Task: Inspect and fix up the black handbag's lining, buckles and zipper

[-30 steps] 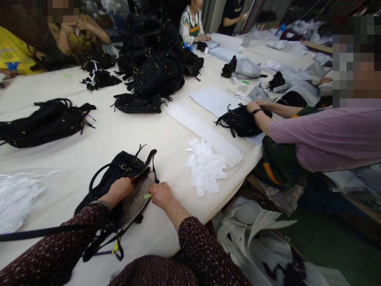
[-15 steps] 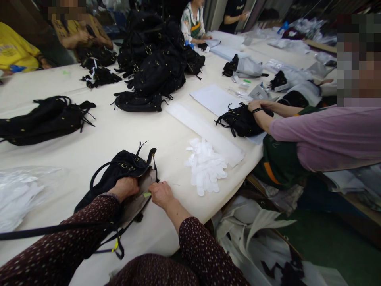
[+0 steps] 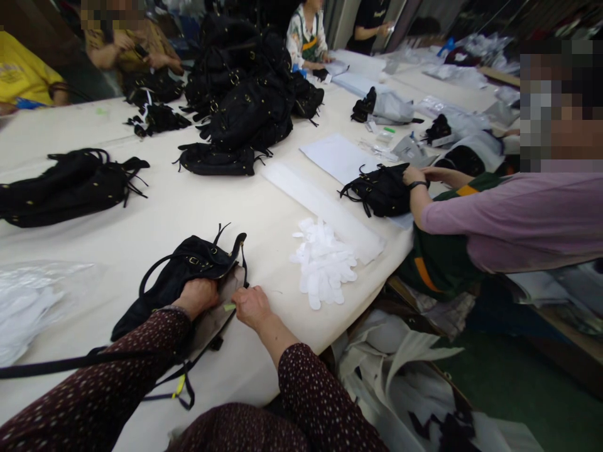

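A black bag [image 3: 160, 282] lies open in front of me, its light lining [image 3: 230, 284] showing. My left hand [image 3: 198, 297] reaches into the bag's opening, and its fingertips are hidden inside. My right hand [image 3: 252, 306] is closed on the near edge of the opening, beside a small yellow-green tag [image 3: 229, 307]. A black strap [image 3: 80, 362] runs left from the bag across my left sleeve. Close to the bag's lower end hangs a thin strap with a yellow piece [image 3: 179, 385].
White paper strips [image 3: 325, 263] are heaped right of the bag. Farther off are a large pile of black bags [image 3: 249, 113] and another bag [image 3: 66, 188]. A person in pink [image 3: 527, 216] handles a bag [image 3: 381, 190] at the right. Clear plastic [image 3: 38, 301] lies left.
My hands stay nearly in place at the bag's opening. The person at the right has shifted their hands slightly rightward along their bag. The whole view has moved a little.
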`<state>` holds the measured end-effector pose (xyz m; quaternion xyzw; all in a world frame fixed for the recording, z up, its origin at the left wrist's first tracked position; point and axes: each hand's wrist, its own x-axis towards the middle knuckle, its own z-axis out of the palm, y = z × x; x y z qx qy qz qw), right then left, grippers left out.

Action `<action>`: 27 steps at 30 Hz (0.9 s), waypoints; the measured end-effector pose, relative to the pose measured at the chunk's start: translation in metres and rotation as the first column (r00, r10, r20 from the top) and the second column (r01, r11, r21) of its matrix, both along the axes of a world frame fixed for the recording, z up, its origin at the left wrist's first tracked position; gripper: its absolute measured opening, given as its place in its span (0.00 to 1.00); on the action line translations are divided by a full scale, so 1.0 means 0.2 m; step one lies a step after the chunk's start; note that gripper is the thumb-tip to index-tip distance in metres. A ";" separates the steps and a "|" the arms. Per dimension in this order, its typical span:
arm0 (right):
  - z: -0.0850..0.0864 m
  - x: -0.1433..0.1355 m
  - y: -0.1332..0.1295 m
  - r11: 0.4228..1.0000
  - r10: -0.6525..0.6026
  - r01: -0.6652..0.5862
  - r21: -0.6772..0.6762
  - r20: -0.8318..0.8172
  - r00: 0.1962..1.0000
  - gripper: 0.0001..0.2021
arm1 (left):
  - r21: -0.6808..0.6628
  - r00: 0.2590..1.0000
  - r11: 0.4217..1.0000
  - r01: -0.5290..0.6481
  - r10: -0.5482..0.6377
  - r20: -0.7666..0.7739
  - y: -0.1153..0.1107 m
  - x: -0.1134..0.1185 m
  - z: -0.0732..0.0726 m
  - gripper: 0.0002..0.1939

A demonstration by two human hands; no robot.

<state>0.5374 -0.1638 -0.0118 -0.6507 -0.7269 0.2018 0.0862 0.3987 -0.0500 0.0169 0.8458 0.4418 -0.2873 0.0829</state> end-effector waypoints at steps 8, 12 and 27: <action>0.02 0.00 0.01 1.000 0.004 -0.004 -0.003 0.000 1.000 0.08 | -0.069 0.999 0.997 0.029 -0.030 -0.012 0.03 0.02 0.02 0.21; 0.02 0.00 0.02 0.999 0.020 -0.020 -0.026 0.002 1.000 0.08 | -0.087 1.000 0.996 -0.013 0.011 -0.028 0.05 0.02 0.00 0.24; 0.02 0.00 0.01 1.000 -0.008 0.008 -0.026 -0.012 1.000 0.10 | -0.070 0.998 0.996 -0.056 0.059 0.038 0.01 -0.01 0.06 0.19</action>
